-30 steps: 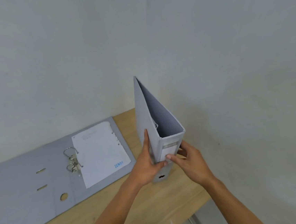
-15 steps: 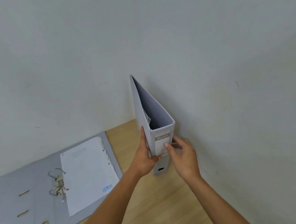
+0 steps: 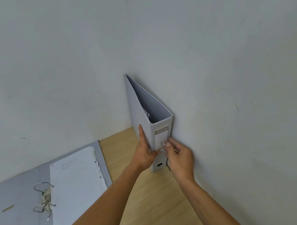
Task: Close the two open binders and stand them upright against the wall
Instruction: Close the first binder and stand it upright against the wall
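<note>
A closed grey binder [image 3: 140, 109] stands upright in the corner of the wooden table [image 3: 152, 199], its right cover against the right wall [image 3: 232, 86], its labelled spine facing me. My left hand [image 3: 145, 156] grips its left cover and spine edge. My right hand [image 3: 179, 156] holds the spine's right side next to the wall. A second grey binder [image 3: 26, 205] lies open flat at the left, with metal rings and a white sheet on its right half.
White walls meet in a corner behind the upright binder. Bare wood shows between the open binder and the right wall.
Both hands have pushed the upright binder further back and right into the corner, until it stands flush with the right wall. The open binder has not moved.
</note>
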{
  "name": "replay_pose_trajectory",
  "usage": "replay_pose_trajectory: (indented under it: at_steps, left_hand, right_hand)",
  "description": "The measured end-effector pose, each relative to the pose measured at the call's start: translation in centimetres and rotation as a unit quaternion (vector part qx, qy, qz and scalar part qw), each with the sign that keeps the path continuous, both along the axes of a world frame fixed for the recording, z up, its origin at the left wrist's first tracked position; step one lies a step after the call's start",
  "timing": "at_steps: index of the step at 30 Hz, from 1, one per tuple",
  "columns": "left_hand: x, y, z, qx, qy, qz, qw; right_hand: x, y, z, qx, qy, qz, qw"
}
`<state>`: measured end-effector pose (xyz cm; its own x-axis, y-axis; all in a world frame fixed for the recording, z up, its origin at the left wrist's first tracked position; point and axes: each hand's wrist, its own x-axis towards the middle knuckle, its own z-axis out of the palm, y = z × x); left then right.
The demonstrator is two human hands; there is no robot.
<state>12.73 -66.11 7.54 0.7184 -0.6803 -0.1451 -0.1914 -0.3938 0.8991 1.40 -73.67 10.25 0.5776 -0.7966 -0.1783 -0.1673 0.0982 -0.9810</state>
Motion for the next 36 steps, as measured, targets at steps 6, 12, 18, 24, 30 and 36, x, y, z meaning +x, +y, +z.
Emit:
replay_pose_trajectory:
  at_steps: [6,12,18,24,30,36]
  left_hand:
    - [0.3,-0.5,-0.7,0.001,0.002,0.007,1.000]
    - [0.1,-0.4,-0.7,0.006,0.017,0.040,0.999]
    - [-0.2,0.7,-0.4,0.016,0.029,0.044,0.998]
    - [-0.7,2.2,0.8,0.035,0.038,0.038,0.998]
    - [-1.5,4.3,2.1,0.025,0.034,0.034,0.999]
    - [-1.8,10.2,2.8,0.002,0.070,0.054,0.996]
  right_hand:
    - [-0.1,-0.3,-0.5,0.014,-0.010,-0.007,1.000]
    - [-0.5,-0.5,-0.1,-0.016,0.007,0.020,1.000]
    - [-0.9,-0.4,0.5,-0.036,0.018,0.026,0.999]
    - [-0.8,-0.2,0.5,-0.040,0.011,0.018,0.999]
    - [-1.0,1.7,0.2,-0.044,0.015,0.028,0.999]
    - [-0.4,6.0,-0.2,-0.043,0.035,0.109,0.992]
